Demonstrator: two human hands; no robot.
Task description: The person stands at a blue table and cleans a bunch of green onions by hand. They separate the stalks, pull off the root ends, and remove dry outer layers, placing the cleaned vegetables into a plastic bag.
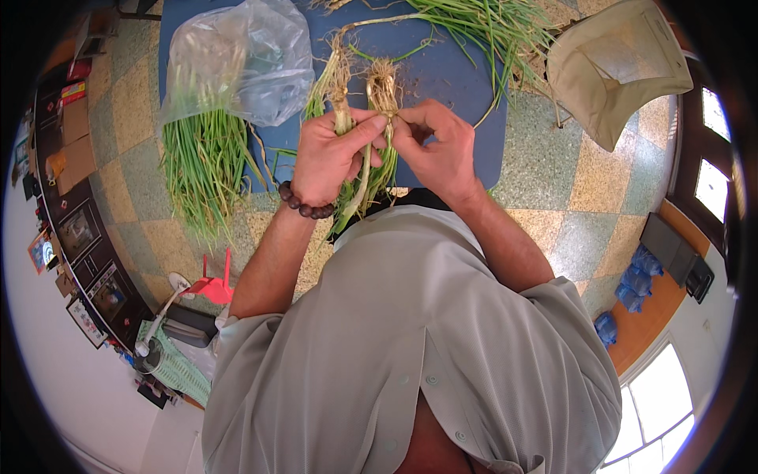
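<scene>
My left hand [325, 148], with a dark bead bracelet [304, 207] at the wrist, grips a thick pale scallion stalk [341, 112]. Its thumb also presses the neck of a small bunch of scallions [382, 89]. Hairy roots on the bunch point away from me, and green leaves hang towards my lap over the table edge. Meeting that thumb, my right hand [441, 148] pinches the bunch's neck between thumb and forefinger. What lies between the fingertips is too small to tell. More roots and leaves rest on the blue table [456, 89] beyond my left hand.
A clear plastic bag [266, 59] partly covers a large bundle of scallions [204, 160] on the left, its leaves overhanging the edge. Loose scallions [485, 26] lie at the far right, near soil crumbs. A beige chair [628, 95] stands right; a red plastic object [214, 288] is lower left.
</scene>
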